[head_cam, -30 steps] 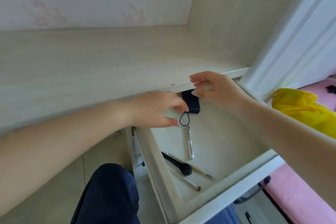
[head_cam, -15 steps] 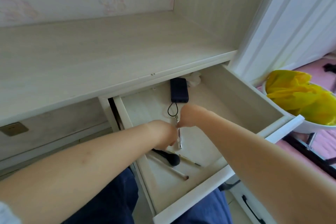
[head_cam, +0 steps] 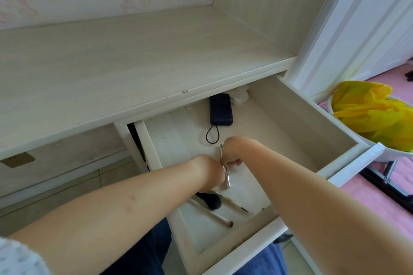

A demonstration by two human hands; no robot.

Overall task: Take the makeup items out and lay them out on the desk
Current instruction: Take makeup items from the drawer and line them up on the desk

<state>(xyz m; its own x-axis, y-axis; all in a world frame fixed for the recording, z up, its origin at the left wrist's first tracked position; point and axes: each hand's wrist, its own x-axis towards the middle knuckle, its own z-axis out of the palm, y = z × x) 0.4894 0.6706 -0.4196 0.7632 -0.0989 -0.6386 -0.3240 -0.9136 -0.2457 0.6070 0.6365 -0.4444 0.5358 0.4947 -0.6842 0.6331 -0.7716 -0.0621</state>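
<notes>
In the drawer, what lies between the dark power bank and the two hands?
In the head view, the power bank and the hands are separated by its black cord loop on the bare drawer floor; nothing else.

Your left hand [head_cam: 209, 168] and right hand [head_cam: 232, 152] meet over the open drawer [head_cam: 297, 118], both closed on a silver stick [head_cam: 226, 176]; brushes [head_cam: 212, 202] lie nearer the drawer's front.

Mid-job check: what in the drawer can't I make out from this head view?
- Silver stick: middle hidden by both hands; which fingers grip it is unclear.
- Black brush: handle under left hand.
- Crumpled white thing: shadowed under desk edge, unidentifiable.
</notes>
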